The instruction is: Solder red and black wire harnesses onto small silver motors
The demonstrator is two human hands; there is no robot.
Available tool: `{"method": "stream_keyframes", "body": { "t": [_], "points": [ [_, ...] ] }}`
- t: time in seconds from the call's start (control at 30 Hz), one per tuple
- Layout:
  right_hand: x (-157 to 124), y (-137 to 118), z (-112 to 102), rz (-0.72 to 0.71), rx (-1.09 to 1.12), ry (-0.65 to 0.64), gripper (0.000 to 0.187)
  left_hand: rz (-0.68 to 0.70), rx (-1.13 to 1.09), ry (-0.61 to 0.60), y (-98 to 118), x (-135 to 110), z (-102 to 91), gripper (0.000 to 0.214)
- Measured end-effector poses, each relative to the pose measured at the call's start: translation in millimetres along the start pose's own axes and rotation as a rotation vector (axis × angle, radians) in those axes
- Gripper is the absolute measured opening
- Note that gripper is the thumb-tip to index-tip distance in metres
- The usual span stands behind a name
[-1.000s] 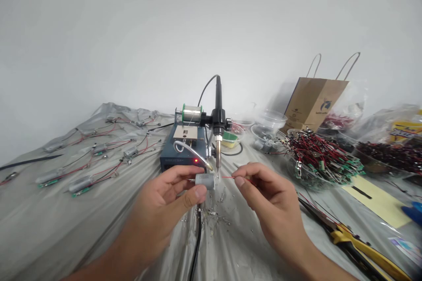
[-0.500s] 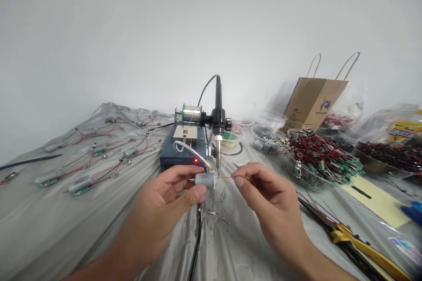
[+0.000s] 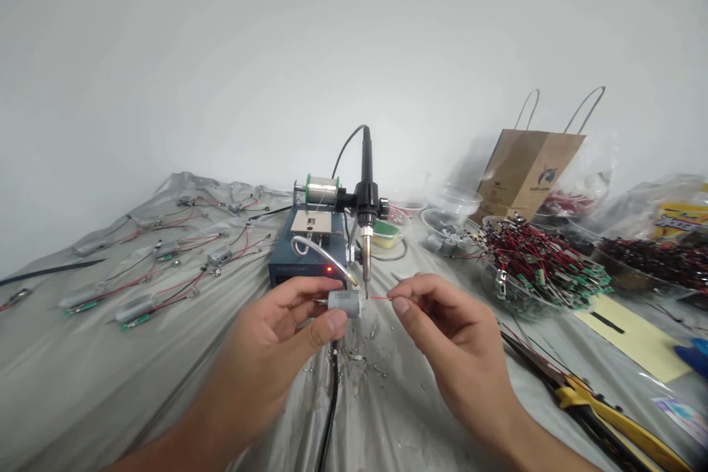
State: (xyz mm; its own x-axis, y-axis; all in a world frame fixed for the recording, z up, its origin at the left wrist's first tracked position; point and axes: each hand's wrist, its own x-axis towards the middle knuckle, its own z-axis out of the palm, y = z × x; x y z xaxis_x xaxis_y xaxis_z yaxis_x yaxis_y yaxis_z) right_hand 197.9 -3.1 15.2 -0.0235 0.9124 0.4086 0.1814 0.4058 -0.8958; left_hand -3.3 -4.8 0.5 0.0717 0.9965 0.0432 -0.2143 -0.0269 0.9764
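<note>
Between the thumb and fingers of my left hand (image 3: 287, 335) lies a small grey cylindrical motor (image 3: 344, 302), its terminal end facing right. My right hand (image 3: 450, 328) pinches a red wire (image 3: 379, 298) whose end points left at the motor's terminal. Just above that meeting spot is the tip of a soldering iron (image 3: 366, 258), clamped upright in a black holder. A curved metal solder feed tube (image 3: 326, 257) ends close beside the tip. Whether wire, terminal and tip touch is too small to tell.
Behind my hands stands the blue soldering station (image 3: 282, 243) with a solder spool (image 3: 321, 190). Wired motors (image 3: 136, 307) lie at left. A bowl of wired switches (image 3: 542, 273), a paper bag (image 3: 525, 169) and yellow-handled pliers (image 3: 602, 413) are at right. Solder scraps dot the sheet.
The red wire's end has shifted very slightly left, closer to the motor's terminal. Both hands otherwise hold nearly the same position.
</note>
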Motion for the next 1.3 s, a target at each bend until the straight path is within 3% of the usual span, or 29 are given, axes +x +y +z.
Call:
{"method": "stream_keyframes", "body": {
  "t": [1.3],
  "points": [
    [-0.3, -2.1, 1.4, -0.019, -0.036, -0.016, 0.017, 0.004, 0.051, 0.011, -0.3, 0.6, -1.5, 0.034]
  ]
}}
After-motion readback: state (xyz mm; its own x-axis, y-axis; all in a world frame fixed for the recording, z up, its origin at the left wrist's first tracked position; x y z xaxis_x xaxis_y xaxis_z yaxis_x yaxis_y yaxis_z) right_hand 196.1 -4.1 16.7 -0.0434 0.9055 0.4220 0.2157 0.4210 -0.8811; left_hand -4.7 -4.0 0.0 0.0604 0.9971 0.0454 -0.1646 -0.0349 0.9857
